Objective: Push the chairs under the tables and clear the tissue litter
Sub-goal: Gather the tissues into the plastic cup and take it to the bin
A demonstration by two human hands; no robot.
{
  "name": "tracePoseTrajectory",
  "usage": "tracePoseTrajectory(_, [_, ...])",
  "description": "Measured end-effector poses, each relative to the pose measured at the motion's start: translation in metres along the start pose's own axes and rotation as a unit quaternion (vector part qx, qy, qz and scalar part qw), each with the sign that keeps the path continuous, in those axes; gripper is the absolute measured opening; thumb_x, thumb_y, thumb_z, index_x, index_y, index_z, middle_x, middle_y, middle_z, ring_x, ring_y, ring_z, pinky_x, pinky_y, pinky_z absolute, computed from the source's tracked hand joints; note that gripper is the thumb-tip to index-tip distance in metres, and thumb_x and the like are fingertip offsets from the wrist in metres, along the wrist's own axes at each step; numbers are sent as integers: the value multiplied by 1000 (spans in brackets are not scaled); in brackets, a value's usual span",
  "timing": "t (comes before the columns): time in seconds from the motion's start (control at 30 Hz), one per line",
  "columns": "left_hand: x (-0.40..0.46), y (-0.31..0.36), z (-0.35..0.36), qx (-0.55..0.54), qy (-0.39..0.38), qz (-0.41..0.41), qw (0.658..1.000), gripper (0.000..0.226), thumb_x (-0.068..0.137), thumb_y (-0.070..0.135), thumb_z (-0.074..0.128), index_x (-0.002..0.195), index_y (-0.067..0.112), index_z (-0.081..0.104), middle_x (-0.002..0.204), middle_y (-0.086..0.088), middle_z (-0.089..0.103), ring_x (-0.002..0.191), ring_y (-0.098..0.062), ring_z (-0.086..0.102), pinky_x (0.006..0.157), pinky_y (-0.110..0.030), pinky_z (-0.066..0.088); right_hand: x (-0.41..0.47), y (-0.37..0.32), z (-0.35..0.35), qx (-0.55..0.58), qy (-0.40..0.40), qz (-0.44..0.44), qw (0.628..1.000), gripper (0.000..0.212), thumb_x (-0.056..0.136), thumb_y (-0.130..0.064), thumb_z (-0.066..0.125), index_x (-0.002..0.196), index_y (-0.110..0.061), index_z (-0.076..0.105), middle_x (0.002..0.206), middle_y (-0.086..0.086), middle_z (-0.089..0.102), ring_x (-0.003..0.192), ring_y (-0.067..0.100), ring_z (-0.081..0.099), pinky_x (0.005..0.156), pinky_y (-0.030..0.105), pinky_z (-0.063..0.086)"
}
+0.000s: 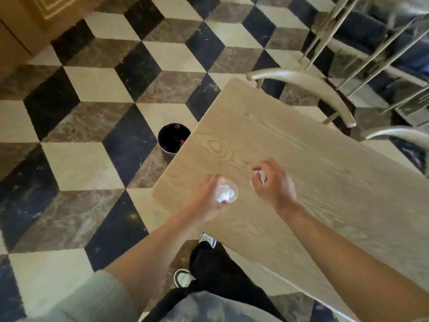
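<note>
My left hand (210, 198) grips a small clear cup (229, 194) above the near corner of a light wooden table (301, 163). Crumpled white tissue (224, 194) sits inside the cup. My right hand (274, 180) hovers over the table just to the right, its fingers pinching a small white scrap of tissue (258, 177). A pale chair (308, 89) with a curved backrest stands at the table's far side, and the arm of another chair (399, 133) shows at the right edge.
A black round waste bin (173, 141) stands on the checkered marble floor (92, 126) just left of the table edge. Further chair frames (371, 43) crowd the top right. A wooden cabinet (25, 22) fills the top left corner. My legs and shoes (206, 238) are beside the table.
</note>
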State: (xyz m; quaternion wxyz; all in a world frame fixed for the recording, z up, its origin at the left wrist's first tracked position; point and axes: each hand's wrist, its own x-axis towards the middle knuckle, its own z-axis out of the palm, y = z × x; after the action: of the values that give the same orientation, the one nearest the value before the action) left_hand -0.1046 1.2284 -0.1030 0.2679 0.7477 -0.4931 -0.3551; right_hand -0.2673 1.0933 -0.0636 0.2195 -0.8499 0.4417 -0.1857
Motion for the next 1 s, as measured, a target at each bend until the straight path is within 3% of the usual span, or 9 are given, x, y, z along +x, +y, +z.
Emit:
tracePoseTrajectory(0.07, [16, 1, -8, 11, -18, 3, 1000, 57, 75, 15, 78, 127, 14, 55, 122, -7, 53, 106, -28, 57, 84, -34, 45, 8, 22, 7, -134, -12, 61, 989, 48, 76, -44, 61, 118, -22, 62, 118, 2, 53, 103, 31, 52, 90, 46, 46])
tracePoseTrajectory(0.17, [39, -4, -18, 37, -54, -6, 998, 56, 76, 15, 80, 126, 14, 53, 123, -6, 49, 107, -27, 55, 83, -34, 44, 9, 43, 20, -199, -196, 205, 938, 76, 80, -57, 59, 144, -24, 34, 135, 9, 39, 117, 38, 51, 96, 48, 40])
tracePoseTrajectory(0.23, [50, -7, -27, 47, -63, -6, 997, 58, 76, 16, 80, 128, 15, 53, 125, -5, 47, 109, -27, 53, 84, -33, 43, 14, 42, 31, -112, -213, 211, 947, 71, 86, -40, 64, 147, -22, 32, 136, 11, 45, 115, 37, 58, 87, 43, 46])
tracePoseTrajectory(0.33, [63, -26, -50, 58, -55, -10, 997, 62, 76, 19, 79, 133, 17, 55, 125, -3, 44, 112, -25, 50, 89, -30, 39, 35, 7, 42, 76, -145, 211, 964, 65, 81, -31, 75, 139, -27, 47, 121, -1, 62, 104, 25, 62, 86, 36, 49])
tracePoseTrajectory(0.47, [64, -48, -74, 83, -41, 4, 996, 63, 78, 23, 78, 136, 15, 55, 126, -6, 40, 118, -24, 40, 97, -31, 36, 56, -50, 55, 274, -124, 229, 926, 64, 68, -34, 78, 129, -27, 57, 100, -15, 60, 93, 13, 64, 80, 31, 54])
tracePoseTrajectory(0.73, [65, -151, -190, -6, -23, 33, 999, 54, 80, 19, 79, 128, 14, 54, 122, -5, 53, 113, -23, 49, 90, -33, 39, 112, -178, 153, 266, -242, 199, 912, 57, 80, -2, 79, 131, -15, 55, 108, 3, 59, 93, 18, 60, 75, 11, 47])
tracePoseTrajectory(0.87, [53, -214, -270, -40, -52, 48, 997, 55, 80, 24, 76, 131, 21, 53, 122, 4, 64, 112, -16, 60, 95, -37, 50, 132, -267, 220, 259, -338, 174, 888, 59, 88, -30, 75, 138, -30, 45, 128, -2, 55, 116, 13, 58, 96, 29, 48])
tracePoseTrajectory(0.93, [48, -237, -298, -38, -67, 46, 996, 59, 77, 29, 74, 133, 27, 54, 123, 11, 66, 112, -7, 61, 93, -29, 48, 139, -309, 247, 267, -354, 171, 880, 56, 90, -48, 67, 138, -32, 44, 132, -5, 55, 122, 10, 55, 98, 31, 46])
tracePoseTrajectory(1.0, [44, -263, -331, -53, -57, 1, 997, 45, 73, 40, 73, 117, 38, 64, 105, 22, 70, 97, 6, 63, 79, -14, 47, 150, -353, 276, 275, -357, 167, 877, 52, 92, -60, 57, 136, -35, 46, 132, -11, 56, 121, 7, 54, 92, 27, 46])
